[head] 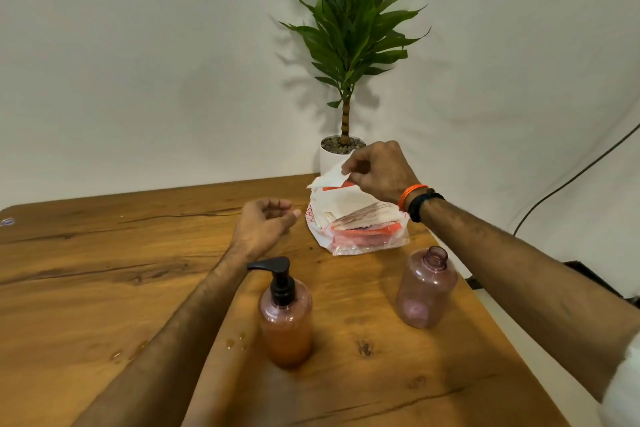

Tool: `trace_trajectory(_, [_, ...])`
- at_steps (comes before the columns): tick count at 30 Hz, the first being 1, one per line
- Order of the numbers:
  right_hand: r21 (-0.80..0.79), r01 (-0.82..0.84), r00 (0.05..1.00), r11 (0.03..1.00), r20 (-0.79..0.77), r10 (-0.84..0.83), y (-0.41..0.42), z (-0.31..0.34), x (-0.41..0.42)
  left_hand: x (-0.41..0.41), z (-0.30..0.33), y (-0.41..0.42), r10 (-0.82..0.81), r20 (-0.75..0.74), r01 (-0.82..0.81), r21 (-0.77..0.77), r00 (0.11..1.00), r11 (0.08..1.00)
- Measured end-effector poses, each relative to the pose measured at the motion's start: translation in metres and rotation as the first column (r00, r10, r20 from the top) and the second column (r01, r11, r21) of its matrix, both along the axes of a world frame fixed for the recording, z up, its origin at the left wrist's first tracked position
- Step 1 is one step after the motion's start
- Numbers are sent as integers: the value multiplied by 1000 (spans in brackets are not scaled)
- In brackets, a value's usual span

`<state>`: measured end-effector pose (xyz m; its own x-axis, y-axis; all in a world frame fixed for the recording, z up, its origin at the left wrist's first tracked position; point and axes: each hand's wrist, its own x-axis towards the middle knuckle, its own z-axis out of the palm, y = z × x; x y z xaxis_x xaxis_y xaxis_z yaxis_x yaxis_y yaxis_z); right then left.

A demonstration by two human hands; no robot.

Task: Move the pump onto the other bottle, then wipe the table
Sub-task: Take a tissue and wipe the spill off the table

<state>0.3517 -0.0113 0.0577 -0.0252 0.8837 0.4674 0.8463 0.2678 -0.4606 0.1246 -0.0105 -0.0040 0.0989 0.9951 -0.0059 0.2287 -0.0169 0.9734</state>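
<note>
A pink bottle (286, 326) part full of orange liquid stands near the table's front, with the black pump (277, 279) screwed on top. To its right stands an empty pink bottle (425, 289) with an open neck. Behind them lies a clear plastic pack of white tissues (356, 222). My right hand (375, 168) pinches a white tissue (327, 178) and lifts it out of the pack. My left hand (265, 224) hovers left of the pack, fingers loosely curled, holding nothing. A few liquid drops (235, 341) lie on the wood beside my left forearm.
The wooden table (104, 270) ends close to the right of the empty bottle. A potted plant in a white pot (330, 156) stands behind the tissue pack at the back edge. A black cable (571, 180) runs down the wall at right.
</note>
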Motion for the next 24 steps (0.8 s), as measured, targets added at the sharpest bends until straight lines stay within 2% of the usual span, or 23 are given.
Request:
trace_trajectory(3, [31,-101,982,994,-160,104,-17,13,-15,-6,18,-10,23,75,-23,8,997,1000])
trace_trajectory(7, [58,-221,927,974,-297,228,-42,28,-36,-19,43,-31,48,208,-48,-5,977,999])
trace_trajectory(14, [165,-353,770,921,-508,386,-84,48,-78,-59,91,-80,79,431,-106,38,899,994])
trace_trajectory(20, [118,-474,718,872,-521,461,-113,60,-126,-103,114,-124,178,399,-240,109,899,965])
trace_trajectory(24, [119,-430,720,895,-553,420,-130,55,-159,-131,113,-152,230,380,-292,115,896,949])
